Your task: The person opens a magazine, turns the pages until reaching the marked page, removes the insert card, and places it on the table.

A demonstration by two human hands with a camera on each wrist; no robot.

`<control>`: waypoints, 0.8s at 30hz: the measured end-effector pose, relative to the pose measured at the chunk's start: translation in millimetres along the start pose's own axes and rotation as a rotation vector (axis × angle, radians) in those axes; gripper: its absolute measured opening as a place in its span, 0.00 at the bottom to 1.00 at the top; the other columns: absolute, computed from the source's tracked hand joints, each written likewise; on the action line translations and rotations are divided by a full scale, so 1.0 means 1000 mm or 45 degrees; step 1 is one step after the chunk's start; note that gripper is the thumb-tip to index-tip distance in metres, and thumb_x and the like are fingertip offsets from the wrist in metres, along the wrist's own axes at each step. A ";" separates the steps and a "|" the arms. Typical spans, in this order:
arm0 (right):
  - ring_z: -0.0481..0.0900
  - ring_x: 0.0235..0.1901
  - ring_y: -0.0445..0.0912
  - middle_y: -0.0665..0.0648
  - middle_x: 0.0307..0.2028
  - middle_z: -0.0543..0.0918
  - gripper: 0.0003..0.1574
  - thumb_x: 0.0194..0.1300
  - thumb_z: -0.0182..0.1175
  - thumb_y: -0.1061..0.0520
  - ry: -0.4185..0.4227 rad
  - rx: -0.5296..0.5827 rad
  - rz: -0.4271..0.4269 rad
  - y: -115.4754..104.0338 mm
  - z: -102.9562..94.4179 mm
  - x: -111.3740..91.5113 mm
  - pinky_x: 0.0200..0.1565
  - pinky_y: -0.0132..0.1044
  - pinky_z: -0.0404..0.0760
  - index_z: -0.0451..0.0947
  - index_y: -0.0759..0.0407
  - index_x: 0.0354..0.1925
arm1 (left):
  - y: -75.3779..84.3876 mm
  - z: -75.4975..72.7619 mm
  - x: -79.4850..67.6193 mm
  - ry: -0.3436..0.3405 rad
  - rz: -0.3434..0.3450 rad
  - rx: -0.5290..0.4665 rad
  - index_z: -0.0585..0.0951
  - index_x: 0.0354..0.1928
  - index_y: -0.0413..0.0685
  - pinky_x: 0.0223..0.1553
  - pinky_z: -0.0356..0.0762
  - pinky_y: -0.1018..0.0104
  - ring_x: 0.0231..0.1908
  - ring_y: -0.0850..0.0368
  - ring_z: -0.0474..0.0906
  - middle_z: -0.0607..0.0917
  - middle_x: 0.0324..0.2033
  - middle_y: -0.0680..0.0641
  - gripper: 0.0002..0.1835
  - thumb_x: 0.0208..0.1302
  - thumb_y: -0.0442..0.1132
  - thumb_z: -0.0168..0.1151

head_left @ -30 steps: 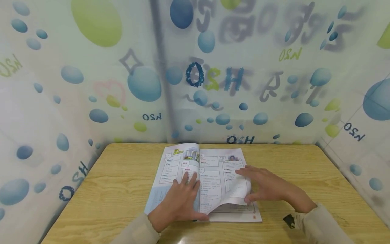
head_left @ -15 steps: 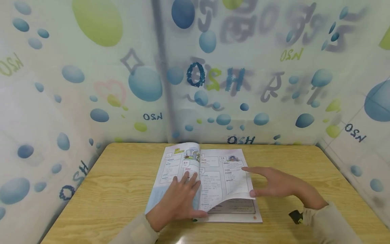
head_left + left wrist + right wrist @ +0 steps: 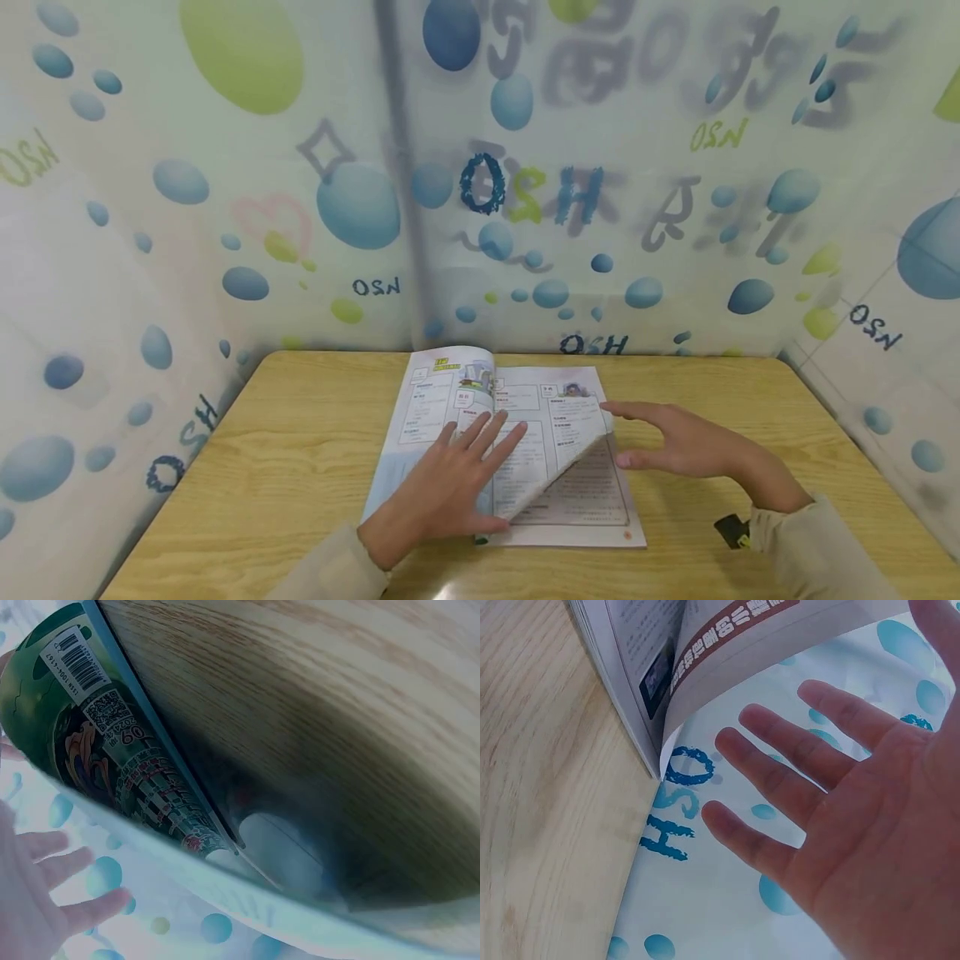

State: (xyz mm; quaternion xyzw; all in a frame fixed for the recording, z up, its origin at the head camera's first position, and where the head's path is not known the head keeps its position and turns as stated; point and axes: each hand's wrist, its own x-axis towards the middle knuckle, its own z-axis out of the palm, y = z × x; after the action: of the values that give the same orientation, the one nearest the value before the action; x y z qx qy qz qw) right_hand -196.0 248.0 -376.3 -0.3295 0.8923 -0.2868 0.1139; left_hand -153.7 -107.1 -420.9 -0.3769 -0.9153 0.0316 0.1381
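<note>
I see the left hand [image 3: 450, 468] spread, likely steadying the book [image 3: 517, 471]; right hand [image 3: 688, 440] spread beside its lifted page [image 3: 573, 435].

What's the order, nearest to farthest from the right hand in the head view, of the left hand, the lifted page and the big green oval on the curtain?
From the right hand:
1. Lifted page: raised part right by its fingers.
2. Left hand: to the left, across the book.
3. Big green oval: upper left, on the curtain.
</note>
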 end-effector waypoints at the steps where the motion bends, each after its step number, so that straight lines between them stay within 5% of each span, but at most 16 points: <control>1: 0.66 0.67 0.66 0.65 0.68 0.69 0.43 0.69 0.61 0.43 0.000 -0.004 0.003 0.000 0.000 0.000 0.60 0.66 0.68 0.62 0.60 0.73 | 0.000 0.000 0.000 0.011 0.015 0.010 0.43 0.80 0.55 0.62 0.67 0.38 0.72 0.45 0.60 0.57 0.76 0.42 0.67 0.46 0.80 0.60; 9: 0.70 0.63 0.67 0.68 0.69 0.68 0.46 0.69 0.62 0.44 0.016 0.001 -0.001 0.002 0.002 0.001 0.57 0.66 0.70 0.59 0.65 0.74 | 0.002 -0.005 0.002 0.086 0.174 0.077 0.41 0.80 0.62 0.69 0.49 0.33 0.77 0.48 0.42 0.42 0.79 0.45 0.65 0.48 0.76 0.64; 15: 0.68 0.64 0.70 0.71 0.69 0.66 0.49 0.68 0.63 0.44 0.009 -0.004 0.011 0.007 0.007 0.001 0.58 0.67 0.69 0.56 0.67 0.74 | 0.006 -0.011 0.002 0.139 0.347 0.174 0.47 0.80 0.66 0.70 0.42 0.33 0.78 0.50 0.35 0.40 0.79 0.52 0.59 0.51 0.71 0.67; 24: 0.59 0.69 0.71 0.75 0.70 0.61 0.56 0.64 0.65 0.40 -0.038 -0.036 0.116 0.012 0.012 0.003 0.63 0.66 0.62 0.54 0.73 0.73 | 0.009 -0.012 0.001 0.136 0.382 0.276 0.56 0.78 0.61 0.71 0.39 0.35 0.78 0.51 0.36 0.45 0.79 0.53 0.52 0.54 0.67 0.66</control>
State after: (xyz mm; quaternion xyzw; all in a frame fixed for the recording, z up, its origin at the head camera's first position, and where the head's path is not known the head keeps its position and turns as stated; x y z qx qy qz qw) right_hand -200.2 248.1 -393.6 -0.2946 0.9084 -0.2638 0.1356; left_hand -144.6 -100.5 -410.8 -0.4931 -0.8315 0.1302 0.2201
